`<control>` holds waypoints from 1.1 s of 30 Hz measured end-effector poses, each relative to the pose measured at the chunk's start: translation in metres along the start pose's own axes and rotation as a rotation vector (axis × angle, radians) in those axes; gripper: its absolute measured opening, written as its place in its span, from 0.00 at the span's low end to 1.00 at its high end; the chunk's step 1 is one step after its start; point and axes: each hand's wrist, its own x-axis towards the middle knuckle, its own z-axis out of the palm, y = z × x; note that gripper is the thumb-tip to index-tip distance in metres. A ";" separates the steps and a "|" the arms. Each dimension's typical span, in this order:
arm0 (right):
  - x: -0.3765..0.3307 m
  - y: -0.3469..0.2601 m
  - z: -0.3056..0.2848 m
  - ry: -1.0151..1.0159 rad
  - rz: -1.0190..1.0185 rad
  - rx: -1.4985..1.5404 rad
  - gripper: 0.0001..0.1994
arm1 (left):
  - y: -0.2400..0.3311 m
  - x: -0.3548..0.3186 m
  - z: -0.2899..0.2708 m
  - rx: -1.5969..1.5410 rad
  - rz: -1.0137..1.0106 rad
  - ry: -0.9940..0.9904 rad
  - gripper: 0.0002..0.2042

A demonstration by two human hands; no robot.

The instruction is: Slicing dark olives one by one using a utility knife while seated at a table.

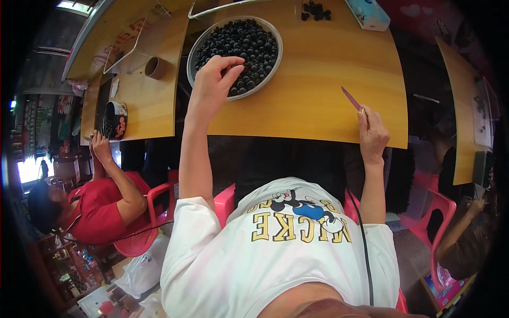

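A large round bowl (279, 63) with a pale rim stands on the wooden table, filled with small round black bead-like balls (254, 45). Above its near left part is my left hand (216, 79), fingers curled and the thumb tip close to the forefinger. Whatever may be between those fingertips is too small to make out. Over the table's front right edge, my right hand (373, 131) grips a thin, pointed, purplish knife (350, 98) between thumb and fingers. Its tip points away and to the left, apart from the bowl.
A small pile of black balls (316, 10) and a tissue pack (369, 15) lie at the far right. On the left, a person in red (108, 206) works beside a black tub (115, 119) and a brown cup (156, 68). Another person (472, 244) sits at right.
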 end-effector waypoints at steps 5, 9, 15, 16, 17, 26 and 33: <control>0.001 -0.002 0.000 0.009 -0.018 -0.035 0.11 | 0.001 0.016 -0.001 0.322 0.011 -0.099 0.11; 0.000 -0.003 -0.001 -0.003 -0.008 -0.033 0.11 | 0.004 0.017 0.001 0.315 -0.009 -0.136 0.10; 0.001 -0.005 -0.008 0.001 0.138 0.200 0.11 | -0.002 0.003 0.009 -0.638 -0.198 0.006 0.07; 0.001 -0.010 -0.012 -0.018 0.212 0.307 0.10 | 0.007 -0.004 0.016 -0.919 -0.234 -0.045 0.07; 0.004 -0.021 -0.018 -0.015 0.221 0.301 0.10 | 0.015 -0.015 0.024 -0.920 -0.236 -0.057 0.07; 0.022 -0.091 -0.025 -0.001 -0.318 0.308 0.20 | 0.057 -0.074 0.124 -1.923 -0.653 -0.430 0.10; 0.011 -0.080 -0.018 0.164 -0.360 0.327 0.17 | 0.072 -0.082 0.132 -1.859 -0.702 -0.415 0.09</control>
